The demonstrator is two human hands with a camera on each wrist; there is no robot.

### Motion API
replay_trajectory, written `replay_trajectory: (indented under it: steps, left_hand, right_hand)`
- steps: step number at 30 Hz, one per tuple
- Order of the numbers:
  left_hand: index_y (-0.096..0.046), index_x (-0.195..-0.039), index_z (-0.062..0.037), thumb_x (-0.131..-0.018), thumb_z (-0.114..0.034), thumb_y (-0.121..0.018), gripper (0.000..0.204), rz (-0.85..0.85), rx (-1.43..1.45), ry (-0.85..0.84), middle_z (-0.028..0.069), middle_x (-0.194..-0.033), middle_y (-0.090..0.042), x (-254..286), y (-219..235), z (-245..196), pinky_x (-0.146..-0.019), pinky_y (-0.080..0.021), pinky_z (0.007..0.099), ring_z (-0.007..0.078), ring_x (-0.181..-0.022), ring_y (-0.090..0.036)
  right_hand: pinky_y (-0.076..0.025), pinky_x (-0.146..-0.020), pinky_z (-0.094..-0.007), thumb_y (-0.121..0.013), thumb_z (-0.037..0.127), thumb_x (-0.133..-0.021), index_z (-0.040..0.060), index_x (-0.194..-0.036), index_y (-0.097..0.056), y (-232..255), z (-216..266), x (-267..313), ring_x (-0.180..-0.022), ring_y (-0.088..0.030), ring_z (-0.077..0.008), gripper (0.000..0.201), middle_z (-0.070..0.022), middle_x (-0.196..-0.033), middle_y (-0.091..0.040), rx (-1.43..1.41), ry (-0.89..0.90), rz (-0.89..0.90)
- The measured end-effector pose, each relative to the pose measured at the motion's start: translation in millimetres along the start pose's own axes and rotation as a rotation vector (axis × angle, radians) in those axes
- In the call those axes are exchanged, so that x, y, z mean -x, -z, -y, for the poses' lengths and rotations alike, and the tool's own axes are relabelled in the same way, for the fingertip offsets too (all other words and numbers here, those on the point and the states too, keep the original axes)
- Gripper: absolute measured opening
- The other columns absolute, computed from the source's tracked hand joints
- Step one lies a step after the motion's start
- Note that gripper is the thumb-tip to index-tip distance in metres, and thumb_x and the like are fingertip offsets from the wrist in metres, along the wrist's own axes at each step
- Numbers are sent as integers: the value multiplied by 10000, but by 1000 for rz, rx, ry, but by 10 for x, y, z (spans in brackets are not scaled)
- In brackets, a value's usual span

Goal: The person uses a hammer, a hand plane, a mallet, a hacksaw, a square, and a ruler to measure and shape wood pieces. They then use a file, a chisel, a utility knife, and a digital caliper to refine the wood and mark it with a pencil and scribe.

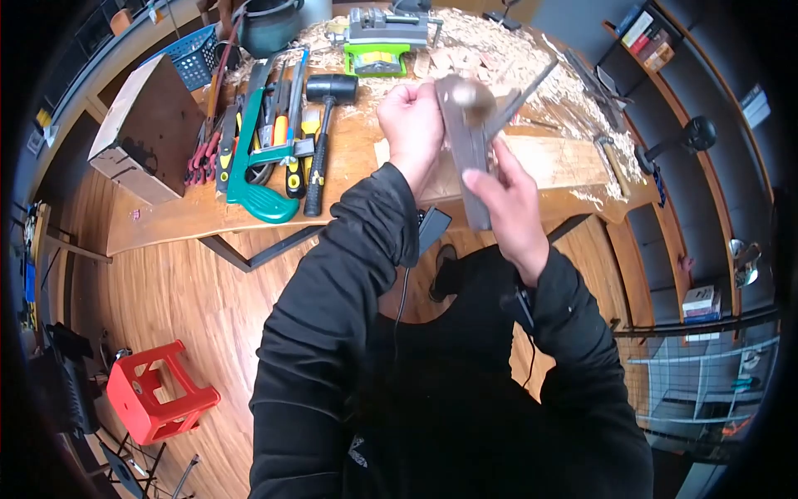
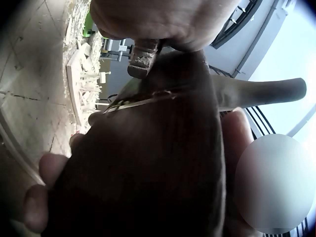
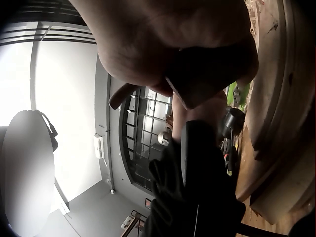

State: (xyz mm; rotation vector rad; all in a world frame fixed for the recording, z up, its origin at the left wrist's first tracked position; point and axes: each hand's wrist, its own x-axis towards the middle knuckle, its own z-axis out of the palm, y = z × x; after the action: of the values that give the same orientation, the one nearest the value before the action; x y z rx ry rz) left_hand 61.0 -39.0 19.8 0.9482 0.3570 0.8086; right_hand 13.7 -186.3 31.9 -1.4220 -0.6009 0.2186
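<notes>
A dark wooden hand plane (image 1: 467, 166) is held up in front of the body, over the table's front edge. Its crossbar handle (image 2: 266, 94) sticks out sideways; one rounded end looks blurred in the head view. My left hand (image 1: 413, 125) grips the plane's far end. Thumb on top, my right hand (image 1: 514, 208) holds the near end, its fingers wrapped round the side. In the left wrist view the sole faces the camera, with a pale line across its mouth. The right wrist view shows the plane's end (image 3: 202, 79) under my right palm, with the left hand partly hidden behind.
Wood shavings (image 1: 499, 41) cover the back of the table around a green vise (image 1: 378, 54). To the left lie a black mallet (image 1: 332, 88), a green-handled saw (image 1: 262, 200) and several tools beside a wooden box (image 1: 154, 125). A red stool (image 1: 158, 395) stands on the floor.
</notes>
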Motion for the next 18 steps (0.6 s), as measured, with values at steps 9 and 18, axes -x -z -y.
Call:
replay_trajectory:
  steps: [9, 18]
  left_hand:
    - [-565, -657, -53, -900, -125, -646, 266, 54, 15, 47, -3, -553, -530, 183, -49, -70, -437, -354, 247, 69, -465, -454]
    - [-553, -664, -55, -883, -139, -651, 254, 19, -61, 51, 7, -542, -513, 91, 93, 23, -398, -326, 274, 85, -438, -437]
  right_hand:
    - [-438, -955, -265, -676, 167, -878, -158, -1441, -217, 16, 103, -637, -1085, -578, -157, 795, -161, -1216, -603, -13, -49, -10]
    - [-465, -889, -241, -675, 133, -876, -206, -1377, -290, 24, -212, -263, -992, -578, -131, 716, -137, -1166, -606, 35, 41, -97]
